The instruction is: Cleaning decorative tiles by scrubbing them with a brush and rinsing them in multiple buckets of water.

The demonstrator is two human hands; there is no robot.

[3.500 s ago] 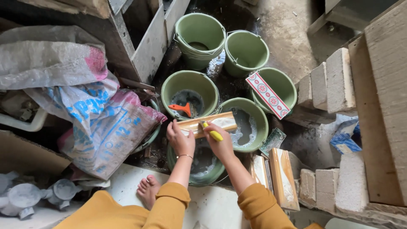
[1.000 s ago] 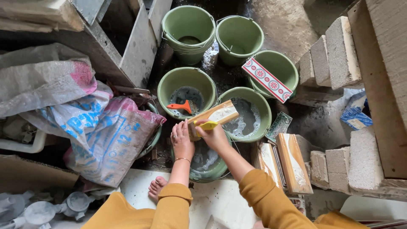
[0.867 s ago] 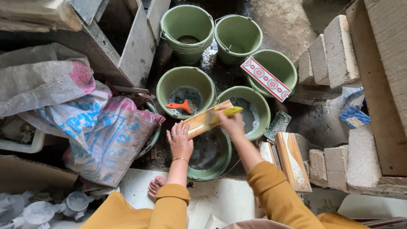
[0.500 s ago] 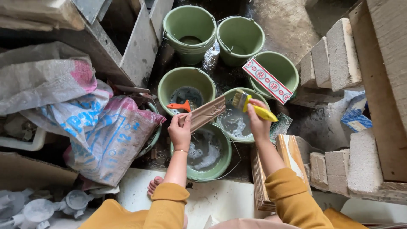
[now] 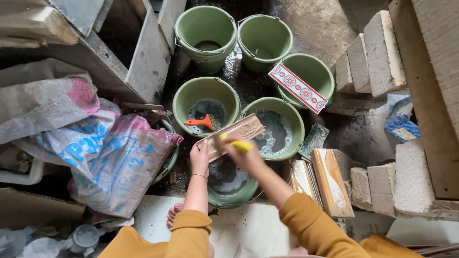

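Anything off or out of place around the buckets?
Red-patterned tile lies tilted across the rim of the far-right green bucket, one end overhanging. The ground between the buckets is wet. Left hand holds the relief tile; right hand brushes it.

floor (image 5: 306,19): wet dark concrete, top centre | grey blocks (image 5: 377,52): stacked right | printed sacks (image 5: 110,157): heaped left | daylight
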